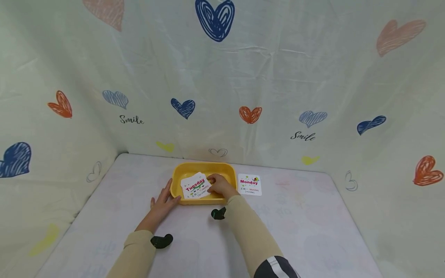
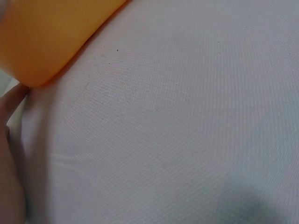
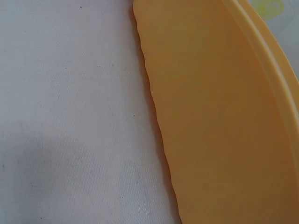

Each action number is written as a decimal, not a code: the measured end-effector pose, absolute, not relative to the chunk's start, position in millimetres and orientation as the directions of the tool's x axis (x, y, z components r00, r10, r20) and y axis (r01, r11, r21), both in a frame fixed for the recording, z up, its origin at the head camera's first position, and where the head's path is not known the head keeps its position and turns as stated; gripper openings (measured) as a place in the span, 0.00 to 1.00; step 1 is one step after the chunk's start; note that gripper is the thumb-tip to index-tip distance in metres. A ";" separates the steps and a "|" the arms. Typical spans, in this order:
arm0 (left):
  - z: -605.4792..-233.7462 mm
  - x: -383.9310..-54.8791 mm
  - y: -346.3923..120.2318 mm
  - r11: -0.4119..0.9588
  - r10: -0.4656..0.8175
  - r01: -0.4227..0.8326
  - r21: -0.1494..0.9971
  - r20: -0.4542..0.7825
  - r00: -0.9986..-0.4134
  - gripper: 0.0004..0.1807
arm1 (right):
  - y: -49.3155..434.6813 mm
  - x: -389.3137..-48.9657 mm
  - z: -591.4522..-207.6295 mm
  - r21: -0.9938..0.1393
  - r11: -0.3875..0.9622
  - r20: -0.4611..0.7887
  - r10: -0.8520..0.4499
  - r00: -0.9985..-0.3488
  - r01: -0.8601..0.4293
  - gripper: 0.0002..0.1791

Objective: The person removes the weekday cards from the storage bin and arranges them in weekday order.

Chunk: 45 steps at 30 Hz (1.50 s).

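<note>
A yellow tray (image 1: pixel 203 201) lies near the far edge of the table, a fanned pile of white word cards (image 1: pixel 189 187) inside it. The top card reads "Tuesday" in red. My right hand (image 1: pixel 222 186) reaches over the tray's front rim and pinches a card at the pile's right edge with bent fingers. Against the tray's left end rests my left hand (image 1: pixel 163 202), fingers spread along the wall and front corner. In the left wrist view a fingertip touches the base of the tray (image 2: pixel 51 37). The right wrist view shows only the tray's outer wall (image 3: pixel 215 107) and tabletop.
A "Monday" card (image 1: pixel 249 185) lies face up on the table, just right of the tray. The pale tabletop (image 1: pixel 295 224) reaches back to a white curtain (image 1: pixel 271 77) printed with hearts, which also hangs along both sides.
</note>
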State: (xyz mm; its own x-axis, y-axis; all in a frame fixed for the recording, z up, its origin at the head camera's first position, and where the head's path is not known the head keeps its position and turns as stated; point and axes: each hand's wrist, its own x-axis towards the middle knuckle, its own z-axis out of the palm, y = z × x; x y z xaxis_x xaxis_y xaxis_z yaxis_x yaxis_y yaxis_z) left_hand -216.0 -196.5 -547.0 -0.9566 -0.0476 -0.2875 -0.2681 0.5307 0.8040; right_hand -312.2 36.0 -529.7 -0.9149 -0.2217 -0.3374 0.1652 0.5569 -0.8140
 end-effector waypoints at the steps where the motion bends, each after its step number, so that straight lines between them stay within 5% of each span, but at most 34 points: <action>1: -547.3 -216.1 -196.3 0.529 -0.047 -0.269 0.805 -0.288 -0.956 0.49 | 36.2 -312.5 -530.0 -0.816 0.553 -0.336 -0.217 -0.916 0.169 0.23; 28: -547.7 -215.3 -195.5 0.537 -0.051 -0.266 0.801 -0.284 -0.958 0.49 | 39.6 -305.1 -520.9 -0.853 0.470 -0.343 -0.175 -0.923 0.228 0.20; 45: -544.3 -211.1 -199.0 0.529 -0.013 -0.263 0.807 -0.302 -0.953 0.49 | 51.5 -290.9 -500.5 -0.920 0.335 -0.306 -0.283 -0.909 0.205 0.15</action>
State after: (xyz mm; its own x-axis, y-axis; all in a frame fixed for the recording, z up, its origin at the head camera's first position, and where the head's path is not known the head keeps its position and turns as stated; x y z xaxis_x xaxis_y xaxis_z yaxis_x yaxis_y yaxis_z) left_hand -211.1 -199.0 -544.3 -0.9534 -0.0132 -0.3016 -0.2626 0.5287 0.8072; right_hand -290.9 51.5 -500.5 -0.9093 -0.2827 -0.3055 0.2051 0.3345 -0.9198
